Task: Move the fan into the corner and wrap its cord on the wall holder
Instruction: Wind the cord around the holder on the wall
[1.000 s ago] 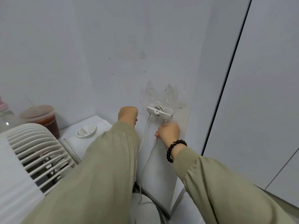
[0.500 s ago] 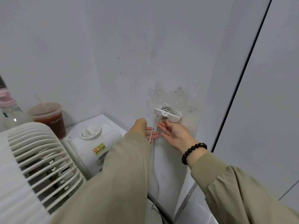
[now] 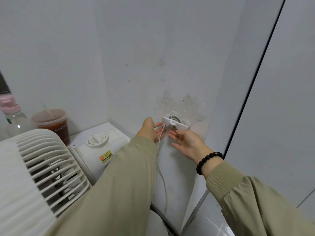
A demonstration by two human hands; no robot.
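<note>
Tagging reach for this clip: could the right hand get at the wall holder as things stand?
Probably yes. The right hand lies open, palm up, just below the wall holder, with nothing showing between them; the cord hangs to its left, not across the way.

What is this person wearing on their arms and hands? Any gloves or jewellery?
No gloves: the left hand and right hand are bare. Both arms wear long sleeves of light olive-green fabric, the left sleeve and right sleeve, each ending in a ribbed cuff. The right wrist carries a bracelet of dark, glossy round beads. No rings show.
</note>
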